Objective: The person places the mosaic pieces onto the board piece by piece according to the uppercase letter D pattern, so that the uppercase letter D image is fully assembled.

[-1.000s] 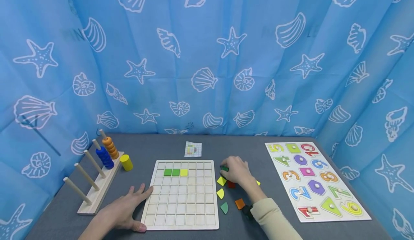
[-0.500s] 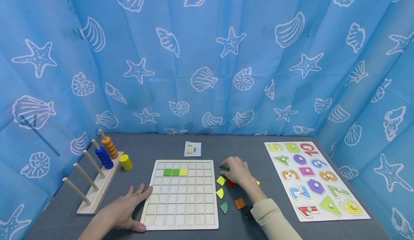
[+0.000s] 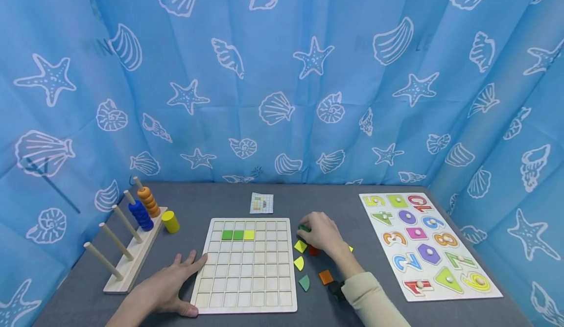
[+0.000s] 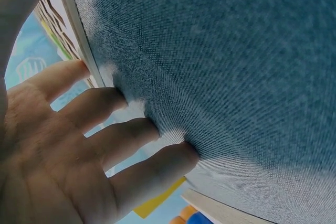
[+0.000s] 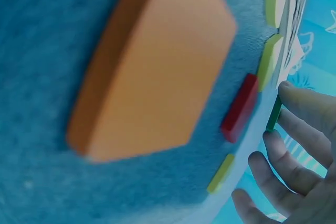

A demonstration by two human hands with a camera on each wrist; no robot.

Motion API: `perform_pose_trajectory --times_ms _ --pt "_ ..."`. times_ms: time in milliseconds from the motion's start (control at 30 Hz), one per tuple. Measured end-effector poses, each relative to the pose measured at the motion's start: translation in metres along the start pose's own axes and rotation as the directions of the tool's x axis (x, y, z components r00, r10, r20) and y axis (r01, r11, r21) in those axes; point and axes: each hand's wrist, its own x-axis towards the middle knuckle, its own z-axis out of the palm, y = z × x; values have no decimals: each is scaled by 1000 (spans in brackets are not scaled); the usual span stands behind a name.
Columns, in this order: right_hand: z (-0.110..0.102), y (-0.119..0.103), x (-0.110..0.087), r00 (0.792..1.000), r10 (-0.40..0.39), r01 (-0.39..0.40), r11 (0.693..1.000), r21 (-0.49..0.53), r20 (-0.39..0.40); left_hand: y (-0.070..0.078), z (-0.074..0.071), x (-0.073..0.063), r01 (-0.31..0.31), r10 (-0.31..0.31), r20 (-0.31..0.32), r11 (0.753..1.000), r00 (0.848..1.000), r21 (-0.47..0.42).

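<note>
My left hand rests with fingers spread at the left side of the wooden grid board, thumb and index finger touching its edge. In the board's second row lie two green square tiles and a yellow square tile. Right of the board, my right hand pinches a dark green tile between thumb and fingers, low over the table. Near it lie a red tile, a yellow square, a yellow quarter circle, a teal quarter circle and an orange square.
Behind the board lies a small pattern card. A wooden peg stand with blue and orange beads stands at left, beside a yellow cylinder. A number puzzle board lies at right. A blue shell-print curtain closes off the back.
</note>
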Motion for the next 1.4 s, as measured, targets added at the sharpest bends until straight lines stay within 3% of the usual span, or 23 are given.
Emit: perform_pose_trajectory --times_ms 200,433,667,1033,1400 --pt "-1 -9 -1 1000 -15 15 998 66 2 -1 2 0 4 -4 -2 1000 1000 1" --pt "0 -24 -4 996 -86 83 990 115 21 -1 2 0 6 -6 -1 1000 1000 9" --pt "6 -41 -3 984 -167 160 981 114 55 -2 2 -1 -4 4 -6 1000 1000 1" --pt "29 -69 -3 969 -230 216 967 133 94 -1 1 -1 4 -4 -1 1000 1000 0" --pt "34 -81 -3 961 -244 231 967 103 133 1 1 -2 19 -19 1 1000 1000 -11"
